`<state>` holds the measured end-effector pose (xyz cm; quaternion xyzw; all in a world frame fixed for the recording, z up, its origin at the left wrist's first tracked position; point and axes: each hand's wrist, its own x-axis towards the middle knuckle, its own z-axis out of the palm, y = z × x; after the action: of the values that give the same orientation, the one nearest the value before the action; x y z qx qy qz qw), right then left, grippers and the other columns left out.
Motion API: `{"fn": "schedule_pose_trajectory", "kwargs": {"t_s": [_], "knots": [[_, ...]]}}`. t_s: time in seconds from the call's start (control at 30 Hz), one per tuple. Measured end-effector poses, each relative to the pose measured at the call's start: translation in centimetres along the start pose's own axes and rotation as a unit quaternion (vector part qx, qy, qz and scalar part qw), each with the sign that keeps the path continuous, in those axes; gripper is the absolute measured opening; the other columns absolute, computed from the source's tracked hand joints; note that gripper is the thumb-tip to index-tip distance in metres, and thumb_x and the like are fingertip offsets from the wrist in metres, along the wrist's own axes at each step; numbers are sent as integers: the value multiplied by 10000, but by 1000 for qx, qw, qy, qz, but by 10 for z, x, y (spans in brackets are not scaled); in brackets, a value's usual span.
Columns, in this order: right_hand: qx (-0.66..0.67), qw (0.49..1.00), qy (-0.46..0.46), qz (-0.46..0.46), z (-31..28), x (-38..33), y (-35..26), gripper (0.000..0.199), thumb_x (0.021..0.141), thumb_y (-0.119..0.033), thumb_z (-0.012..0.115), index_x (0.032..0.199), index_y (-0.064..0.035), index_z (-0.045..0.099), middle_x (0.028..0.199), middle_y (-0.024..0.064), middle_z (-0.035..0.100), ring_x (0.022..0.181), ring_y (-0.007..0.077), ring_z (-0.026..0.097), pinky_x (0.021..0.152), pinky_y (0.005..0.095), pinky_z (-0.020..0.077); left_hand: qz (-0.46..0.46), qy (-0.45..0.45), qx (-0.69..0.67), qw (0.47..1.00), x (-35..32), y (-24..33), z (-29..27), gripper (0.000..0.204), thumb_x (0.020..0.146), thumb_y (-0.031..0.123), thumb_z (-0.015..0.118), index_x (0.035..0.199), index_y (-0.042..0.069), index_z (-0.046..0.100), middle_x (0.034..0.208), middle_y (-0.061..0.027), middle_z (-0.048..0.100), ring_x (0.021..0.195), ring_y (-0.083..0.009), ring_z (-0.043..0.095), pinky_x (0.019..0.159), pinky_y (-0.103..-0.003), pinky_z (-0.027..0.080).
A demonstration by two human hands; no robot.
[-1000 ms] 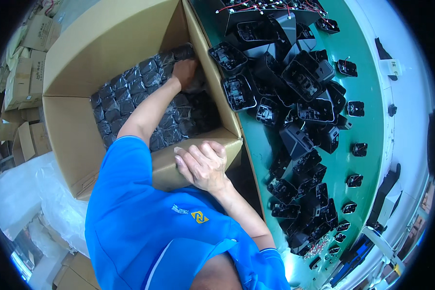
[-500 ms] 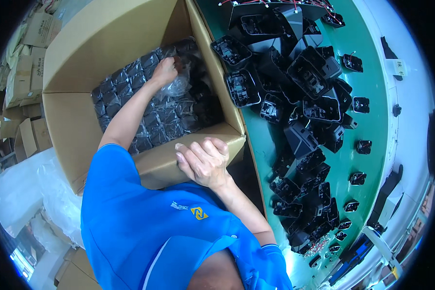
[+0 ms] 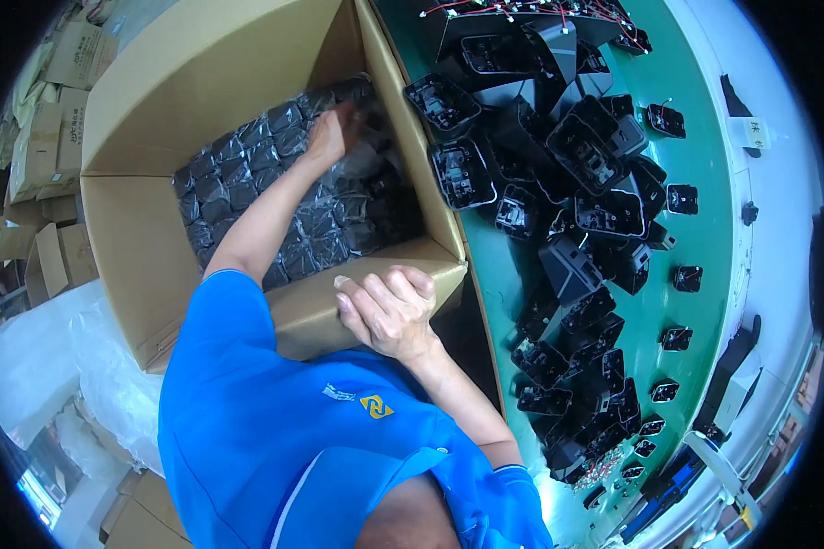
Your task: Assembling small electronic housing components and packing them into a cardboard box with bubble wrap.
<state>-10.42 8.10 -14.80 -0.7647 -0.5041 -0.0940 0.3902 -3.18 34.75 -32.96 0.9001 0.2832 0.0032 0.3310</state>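
A large open cardboard box (image 3: 124, 215) stands in front of me on the left. Inside it are rows of dark blocky pieces (image 3: 288, 252) wrapped in clear plastic. My left hand (image 3: 332, 135) reaches deep into the box, over the pieces near its far right part. Motion smears its fingers, so I cannot make out whether anything is in them. My right hand (image 3: 389, 311) is curled over the near rim of the box at its right corner, gripping the cardboard.
Right of the box, a green-topped table (image 3: 645, 306) bears a heap of black plastic housings (image 3: 586, 210). Single small housings (image 3: 687, 278) line its far side. Red-wired connectors (image 3: 563, 11) lie at the top. White plastic wrap (image 3: 59, 352) and stacked cartons (image 3: 50, 137) are on the left.
My left hand has shifted slightly to the right inside the box. The crumpled clear plastic beside it no longer shows plainly. My right hand stays on the rim.
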Motion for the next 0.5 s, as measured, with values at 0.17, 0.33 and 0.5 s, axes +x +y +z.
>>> {"fn": "schedule_pose_trajectory", "kwargs": {"t_s": [0.17,0.33,0.5], "knots": [[-7,1000,20,2,4,-4,1,137,886,-193,600,887,-137,725,711,-32,571,644,128,457,843,271,352,238,30,-124,963,-17,29,10,315,870,281,615,1027,8,632,871,-197,700,769,-396,664,668,-470,508],[-9,1000,15,2,4,-3,0,142,889,-195,594,900,-134,722,714,-33,567,644,131,457,839,269,353,88,24,3,996,31,3,2,271,873,242,571,991,17,665,874,-194,708,762,-413,673,654,-474,518],[-17,1000,3,-9,3,-2,1,152,895,-197,582,910,-132,719,710,-31,557,643,132,456,833,269,356,99,24,248,963,72,-16,15,262,889,219,537,945,14,691,880,-200,714,763,-399,685,653,-472,526]]}}
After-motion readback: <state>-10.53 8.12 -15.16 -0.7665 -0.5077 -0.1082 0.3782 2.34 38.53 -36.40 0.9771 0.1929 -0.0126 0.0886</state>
